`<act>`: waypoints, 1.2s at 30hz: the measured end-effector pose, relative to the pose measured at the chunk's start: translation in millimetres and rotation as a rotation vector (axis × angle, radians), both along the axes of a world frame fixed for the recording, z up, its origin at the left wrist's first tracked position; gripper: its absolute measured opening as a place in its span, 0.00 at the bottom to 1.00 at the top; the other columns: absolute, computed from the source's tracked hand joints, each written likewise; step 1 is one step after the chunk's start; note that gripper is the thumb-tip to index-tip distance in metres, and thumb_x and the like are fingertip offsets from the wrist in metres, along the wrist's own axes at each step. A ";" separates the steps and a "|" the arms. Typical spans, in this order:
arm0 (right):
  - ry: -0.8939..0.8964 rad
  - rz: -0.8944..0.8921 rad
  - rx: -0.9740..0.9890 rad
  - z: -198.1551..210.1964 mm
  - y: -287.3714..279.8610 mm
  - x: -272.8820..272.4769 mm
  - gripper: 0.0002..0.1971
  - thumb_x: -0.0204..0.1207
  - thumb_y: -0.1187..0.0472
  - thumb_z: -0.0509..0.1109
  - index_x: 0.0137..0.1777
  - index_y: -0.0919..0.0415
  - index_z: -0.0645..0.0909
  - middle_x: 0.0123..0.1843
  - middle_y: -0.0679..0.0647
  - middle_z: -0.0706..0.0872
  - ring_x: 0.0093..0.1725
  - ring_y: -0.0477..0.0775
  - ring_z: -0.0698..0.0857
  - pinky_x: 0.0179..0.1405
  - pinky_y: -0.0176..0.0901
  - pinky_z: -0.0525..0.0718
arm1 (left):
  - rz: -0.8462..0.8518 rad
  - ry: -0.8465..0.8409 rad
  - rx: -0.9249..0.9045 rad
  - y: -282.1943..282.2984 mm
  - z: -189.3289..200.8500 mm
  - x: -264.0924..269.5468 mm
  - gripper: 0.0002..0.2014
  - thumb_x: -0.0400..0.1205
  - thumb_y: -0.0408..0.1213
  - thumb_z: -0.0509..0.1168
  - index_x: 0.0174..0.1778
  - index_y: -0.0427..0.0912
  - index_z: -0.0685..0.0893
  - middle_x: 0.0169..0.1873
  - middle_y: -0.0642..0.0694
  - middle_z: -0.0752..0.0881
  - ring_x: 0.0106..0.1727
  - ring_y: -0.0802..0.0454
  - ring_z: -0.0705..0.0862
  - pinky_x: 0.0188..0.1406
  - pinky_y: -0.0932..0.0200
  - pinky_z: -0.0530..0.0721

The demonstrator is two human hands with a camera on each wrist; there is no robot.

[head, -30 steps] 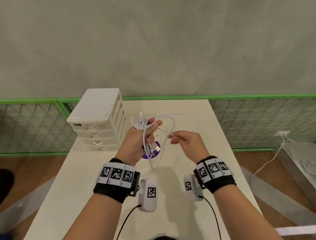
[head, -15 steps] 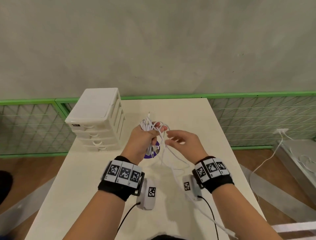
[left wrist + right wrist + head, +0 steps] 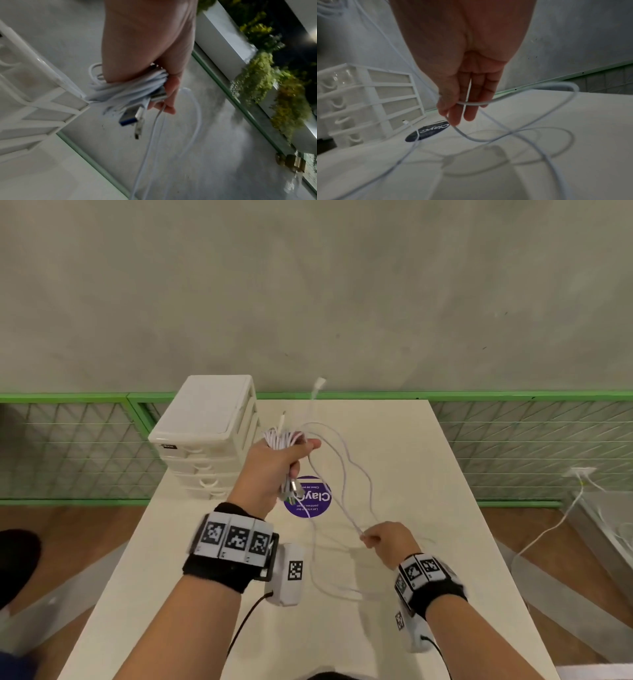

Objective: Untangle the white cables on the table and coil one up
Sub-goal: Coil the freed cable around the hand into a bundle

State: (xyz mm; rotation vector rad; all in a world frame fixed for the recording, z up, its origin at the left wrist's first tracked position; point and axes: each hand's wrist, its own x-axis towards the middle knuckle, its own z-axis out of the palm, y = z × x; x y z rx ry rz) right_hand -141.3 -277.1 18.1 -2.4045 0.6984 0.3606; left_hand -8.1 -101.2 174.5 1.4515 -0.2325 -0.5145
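White cables (image 3: 283, 438) bunched in the left hand (image 3: 274, 470), plugs dangling; one loose strand (image 3: 346, 474) loops to the right hand (image 3: 387, 542).

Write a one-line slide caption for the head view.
Left hand grips bundled white cables while right hand pulls one strand free above table.

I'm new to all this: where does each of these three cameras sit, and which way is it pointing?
Head: worn on the head, looking forward and down at the table; shows both forearms, left hand and right hand.
Left wrist: looks along the left hand at the cable bundle it grips.
Right wrist: looks along the right hand, which pinches a loose cable above the table.
Shared: all three show the white drawer unit; head and right wrist show the purple sticker.
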 end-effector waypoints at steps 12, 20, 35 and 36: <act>-0.630 0.064 0.692 98.1 58.4 38.6 0.14 0.74 0.72 0.70 0.51 0.51 0.83 0.44 0.48 0.89 0.49 0.48 0.88 0.57 0.41 0.84 | -0.009 0.003 0.100 -14.2 -16.3 -20.2 0.14 0.74 0.33 0.75 0.53 0.30 0.88 0.20 0.40 0.76 0.18 0.51 0.70 0.31 0.53 0.82; -0.487 -0.084 0.414 64.6 27.5 29.2 0.07 0.76 0.69 0.69 0.48 0.60 0.86 0.38 0.57 0.87 0.33 0.46 0.84 0.48 0.40 0.83 | 0.039 0.005 0.193 8.4 -10.2 -10.5 0.14 0.81 0.40 0.70 0.48 0.30 0.86 0.17 0.46 0.73 0.10 0.60 0.67 0.11 0.72 0.65; -0.756 0.169 0.093 117.9 36.8 61.5 0.38 0.77 0.62 0.69 0.82 0.51 0.52 0.63 0.47 0.79 0.61 0.42 0.76 0.64 0.38 0.72 | -0.083 0.089 0.170 -0.3 2.2 -12.8 0.13 0.80 0.34 0.69 0.34 0.42 0.72 0.17 0.51 0.67 0.17 0.56 0.61 0.13 0.66 0.60; -0.754 0.187 0.097 120.9 36.0 65.1 0.32 0.79 0.65 0.65 0.81 0.52 0.57 0.54 0.47 0.81 0.52 0.41 0.79 0.58 0.40 0.76 | -0.130 0.083 0.194 0.7 5.0 -13.3 0.13 0.80 0.34 0.68 0.33 0.42 0.72 0.19 0.50 0.66 0.18 0.56 0.60 0.14 0.65 0.59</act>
